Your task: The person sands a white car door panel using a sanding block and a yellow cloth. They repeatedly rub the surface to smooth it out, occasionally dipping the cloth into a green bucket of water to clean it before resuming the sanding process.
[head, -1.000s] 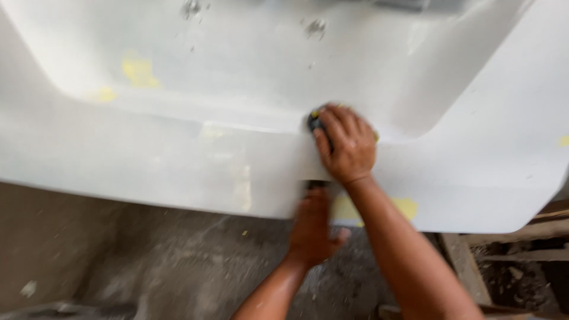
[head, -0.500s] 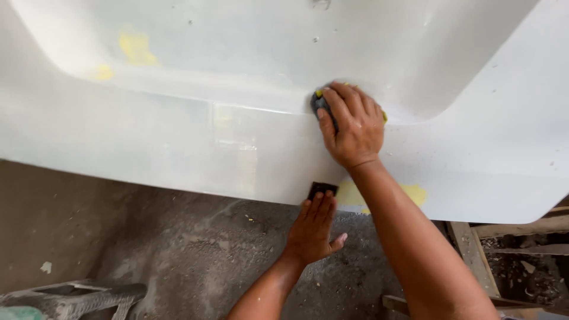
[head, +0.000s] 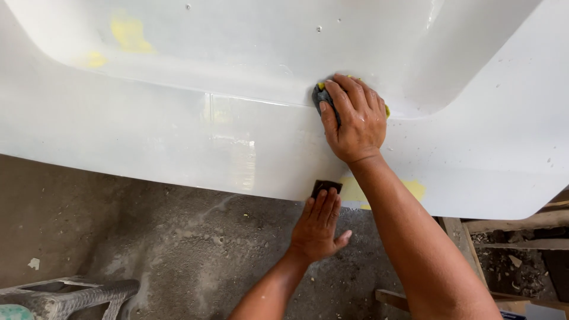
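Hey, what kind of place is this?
Probably a rough workshop for moulded or fibreglass parts: a large white glossy shell with yellow filler patches, a dusty concrete floor, and timber supports.
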